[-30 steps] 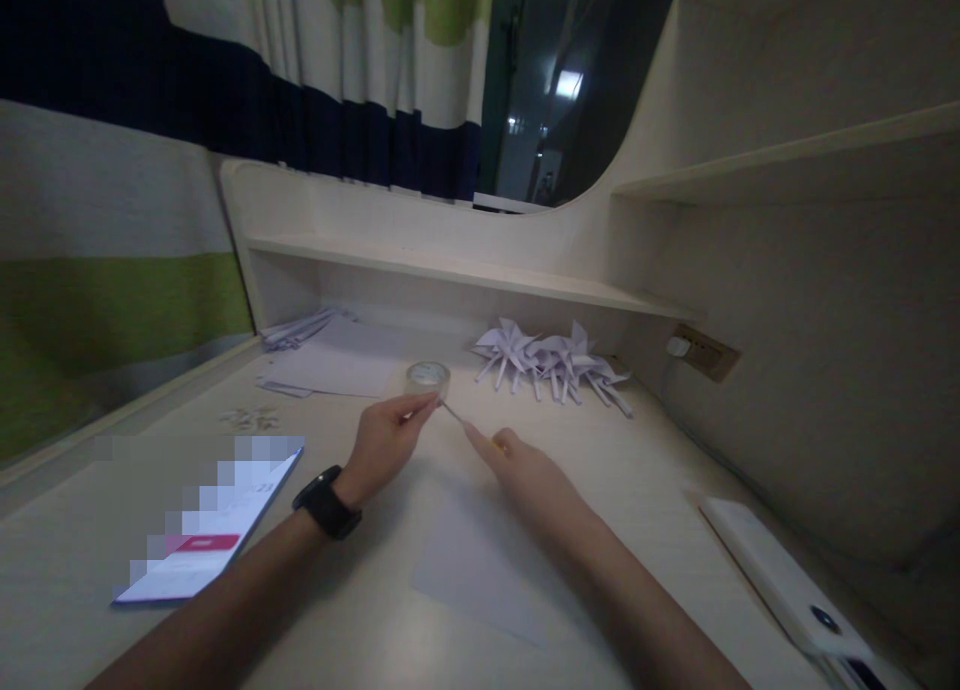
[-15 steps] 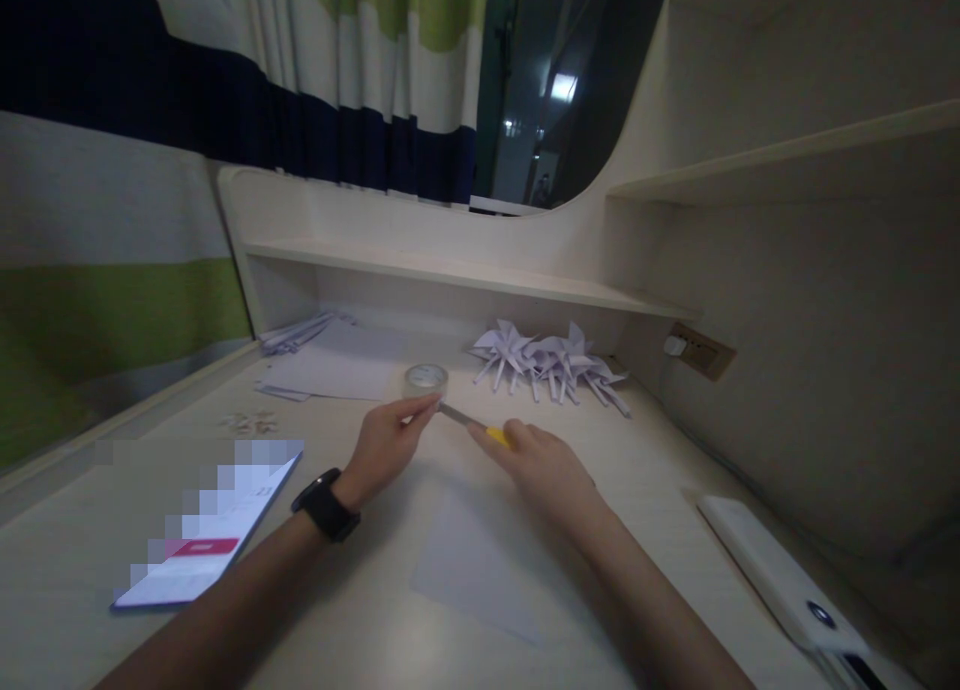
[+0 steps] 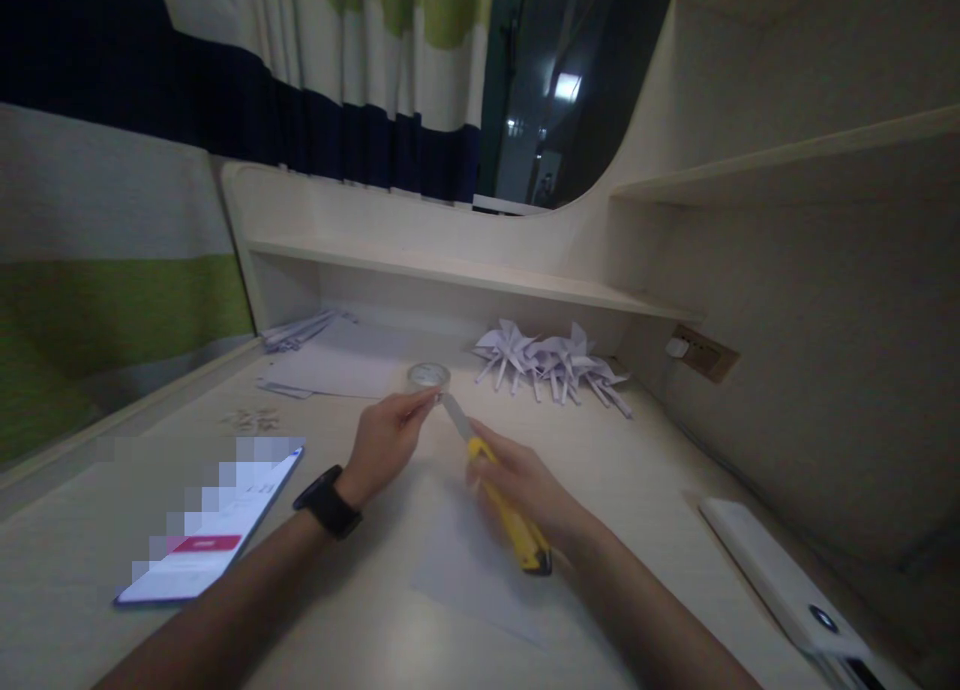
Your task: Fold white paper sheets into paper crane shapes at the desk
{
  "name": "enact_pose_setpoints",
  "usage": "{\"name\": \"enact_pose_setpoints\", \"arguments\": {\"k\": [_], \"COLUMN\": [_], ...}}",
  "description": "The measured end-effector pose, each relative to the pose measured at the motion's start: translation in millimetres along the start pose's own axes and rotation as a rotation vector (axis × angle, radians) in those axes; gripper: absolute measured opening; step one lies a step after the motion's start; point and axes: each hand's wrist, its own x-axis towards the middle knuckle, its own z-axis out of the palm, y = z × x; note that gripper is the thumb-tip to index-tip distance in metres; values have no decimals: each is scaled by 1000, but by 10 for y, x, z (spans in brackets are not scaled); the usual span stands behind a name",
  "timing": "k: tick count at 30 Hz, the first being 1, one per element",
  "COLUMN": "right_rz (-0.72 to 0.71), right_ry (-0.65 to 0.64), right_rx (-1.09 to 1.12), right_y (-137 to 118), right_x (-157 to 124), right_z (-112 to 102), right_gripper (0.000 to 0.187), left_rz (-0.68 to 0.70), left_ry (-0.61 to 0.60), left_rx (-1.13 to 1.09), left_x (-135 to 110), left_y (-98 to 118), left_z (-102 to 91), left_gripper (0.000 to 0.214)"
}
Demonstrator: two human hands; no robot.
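Note:
My left hand [image 3: 388,440], with a black watch on the wrist, is pinched closed just in front of a roll of clear tape [image 3: 428,377]; what it pinches is too small to name. My right hand [image 3: 525,485] grips a yellow utility knife [image 3: 504,505], blade out and pointing toward the left fingertips. A sheet of white paper [image 3: 469,575] lies on the desk under both hands.
A pile of folded white paper pinwheels [image 3: 551,362] lies at the back under the shelf. Loose paper sheets [image 3: 330,365] sit at the back left. A phone [image 3: 206,540] lies at the left, a white power bank [image 3: 787,580] at the right.
My right hand has turned and drawn the knife up, so its yellow handle now shows along the hand and the blade tip sits at the left fingertips. The left hand stayed put.

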Motion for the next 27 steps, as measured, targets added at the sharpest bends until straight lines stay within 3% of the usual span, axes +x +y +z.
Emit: {"name": "enact_pose_setpoints", "arguments": {"k": [2, 7, 10, 13, 18, 20, 23, 27], "right_rz": [-17, -58, -50, -85, 63, 112, 125, 123], "right_ry": [30, 76, 75, 80, 30, -13, -41, -40], "right_rx": [-131, -1018, -1161, -788, 346, 693, 943, 1029], "right_y": [12, 102, 105, 85, 2, -30, -43, -10], "right_x": [-3, -1, -8, -10, -9, -11, -8, 2], "right_z": [-3, -150, -204, -144, 28, 46, 35, 26], "right_gripper": [54, 67, 67, 63, 54, 55, 54, 45], "left_rz": [-19, -89, -104, -103, -72, -51, -23, 21], "left_ry": [-4, -43, -55, -33, 15, 23, 43, 99], "left_rx": [3, -36, -67, -75, -43, -22, -4, -32], "left_x": [2, 0, -1, 1, -10, -24, -52, -96], "left_y": [-7, -63, -63, -21, 13, 9, 3, -6], "left_z": [10, 59, 67, 44, 29, 45, 79, 124], "left_gripper": [31, 27, 26, 27, 28, 29, 30, 29]}}
